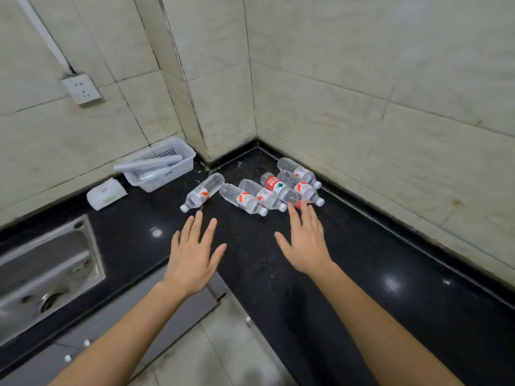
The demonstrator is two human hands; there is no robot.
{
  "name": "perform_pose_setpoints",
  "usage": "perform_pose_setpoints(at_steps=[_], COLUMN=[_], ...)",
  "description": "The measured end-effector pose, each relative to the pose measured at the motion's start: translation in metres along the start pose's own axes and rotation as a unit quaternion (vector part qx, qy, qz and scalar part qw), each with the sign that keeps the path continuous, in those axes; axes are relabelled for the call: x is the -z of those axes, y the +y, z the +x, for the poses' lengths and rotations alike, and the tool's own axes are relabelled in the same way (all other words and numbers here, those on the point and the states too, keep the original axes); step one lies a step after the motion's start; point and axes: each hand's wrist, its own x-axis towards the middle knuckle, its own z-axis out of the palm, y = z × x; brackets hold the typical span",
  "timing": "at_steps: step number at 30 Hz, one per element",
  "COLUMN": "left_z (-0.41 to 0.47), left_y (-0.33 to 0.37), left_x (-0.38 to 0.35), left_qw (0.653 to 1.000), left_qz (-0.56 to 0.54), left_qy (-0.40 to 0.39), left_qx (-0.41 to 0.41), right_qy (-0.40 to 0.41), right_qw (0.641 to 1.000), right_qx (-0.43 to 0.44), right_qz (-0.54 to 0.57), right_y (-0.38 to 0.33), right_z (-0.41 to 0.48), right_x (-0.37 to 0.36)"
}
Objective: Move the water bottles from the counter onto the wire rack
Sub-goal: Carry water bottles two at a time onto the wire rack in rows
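Several clear plastic water bottles lie on their sides in the corner of the black counter [362,260]. One bottle [203,191] lies apart at the left; the others are bunched together, among them a red-labelled bottle [276,185] resting across two others. My left hand [192,257] hovers flat with its fingers spread, just short of the left bottle. My right hand [305,240] is also spread, its fingertips close to the caps of the bunched bottles. Neither hand holds anything. No wire rack is in view.
A white plastic basket [164,165] with pale tubes stands against the left wall, a white packet [107,193] beside it. A steel sink [47,271] is set into the counter at the left. Tiled walls close the corner; a wall socket [81,89] sits high left.
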Motion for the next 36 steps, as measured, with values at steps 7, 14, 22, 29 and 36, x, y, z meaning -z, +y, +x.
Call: perform_pose_setpoints(at_steps=[7,14,22,29,36], left_z=[0.105,0.234,0.317,0.320,0.337], left_y=[-0.076,-0.157,-0.212,-0.219,-0.220], left_x=[-0.055,-0.115,-0.180,-0.217,-0.201], left_qw=[0.997,0.988,0.960,0.946,0.912], left_qz=[-0.027,-0.070,-0.148,-0.215,-0.264], left_qy=[-0.070,-0.138,-0.233,-0.236,-0.289], left_qx=[0.010,-0.022,0.057,0.064,0.125], right_qy=[-0.075,-0.135,-0.188,-0.132,-0.152], right_qw=[0.996,0.980,0.944,0.930,0.929], right_qx=[-0.031,-0.145,-0.271,-0.339,-0.334], right_qz=[-0.025,-0.022,0.022,0.061,0.056], right_y=[-0.014,-0.037,-0.045,-0.035,-0.030], right_z=[0.081,0.182,0.227,0.233,0.228], right_x=[-0.061,-0.127,-0.201,-0.222,-0.211])
